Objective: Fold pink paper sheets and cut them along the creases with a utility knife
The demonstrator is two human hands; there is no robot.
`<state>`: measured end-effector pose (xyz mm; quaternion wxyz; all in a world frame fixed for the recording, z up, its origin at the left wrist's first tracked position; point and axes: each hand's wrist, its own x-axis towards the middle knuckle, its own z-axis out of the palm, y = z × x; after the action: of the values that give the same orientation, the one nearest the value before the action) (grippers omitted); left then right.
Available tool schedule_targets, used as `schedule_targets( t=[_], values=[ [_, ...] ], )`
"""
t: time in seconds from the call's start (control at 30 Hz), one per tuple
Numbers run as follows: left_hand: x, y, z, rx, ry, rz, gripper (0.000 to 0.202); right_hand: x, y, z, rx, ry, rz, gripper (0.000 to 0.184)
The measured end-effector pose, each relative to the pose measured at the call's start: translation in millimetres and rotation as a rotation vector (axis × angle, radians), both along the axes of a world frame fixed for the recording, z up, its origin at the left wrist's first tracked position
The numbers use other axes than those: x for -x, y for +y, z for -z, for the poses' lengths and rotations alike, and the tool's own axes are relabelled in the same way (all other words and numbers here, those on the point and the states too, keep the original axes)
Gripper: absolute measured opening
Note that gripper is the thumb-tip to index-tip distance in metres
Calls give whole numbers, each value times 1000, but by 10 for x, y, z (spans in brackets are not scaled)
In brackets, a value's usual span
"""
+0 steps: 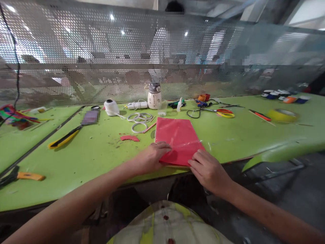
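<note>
A flat, rectangular pack of red paper [177, 134] lies at the front edge of the green table, with shiny creases on top like clear plastic film. My left hand [152, 156] grips its near left corner, fingers bent over the top and the thumb hidden. At the near right corner, my right hand [207, 169] pinches the edge between curled fingers and thumb. A pale layer shows under the red along the near edge. Just left of the pack are a pink pencil-like stick [149, 127] and a curved red paper scrap [129, 138].
Behind the pack stand a bottle [154, 98], a clear cup [162, 110] and a small glue bottle [179, 105]. White thread spool [111, 107] and rings [139, 118] lie left, scissors [224, 112] and yellow tape [283, 115] right. Cutters [64, 137] rest at left. A perforated screen [114, 57] rises behind.
</note>
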<state>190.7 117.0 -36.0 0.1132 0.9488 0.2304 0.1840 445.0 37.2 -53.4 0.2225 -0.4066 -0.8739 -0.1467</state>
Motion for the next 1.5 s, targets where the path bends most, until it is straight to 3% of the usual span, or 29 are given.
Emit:
schedule_targets(
  t=[0.2,0.37,0.5,0.67,0.83,1.1,1.37,1.5],
  values=[
    [30,-37,48,-7,-1,10,60,31,-23,39,-119,-145,-27,24],
    [54,-40,18,-1,-37,-4,60,37,-71,15,-73,-219,-38,22],
    [42,-46,-34,24,-69,36,69,-23,-113,67,-96,-230,32,28],
    [-68,-134,-64,-3,-140,43,66,-13,-72,218,-113,-277,118,40],
    [-133,-283,-62,17,-59,-27,78,-38,-38,294,-165,-306,157,42],
    [-168,-437,-129,19,-19,-17,83,-23,-118,125,-179,-417,102,25],
    [-120,-470,-147,147,69,-12,93,30,-24,6,-114,-422,154,18],
    [-170,-459,-108,104,11,-30,89,171,82,-8,-66,-413,192,18]
  ],
)
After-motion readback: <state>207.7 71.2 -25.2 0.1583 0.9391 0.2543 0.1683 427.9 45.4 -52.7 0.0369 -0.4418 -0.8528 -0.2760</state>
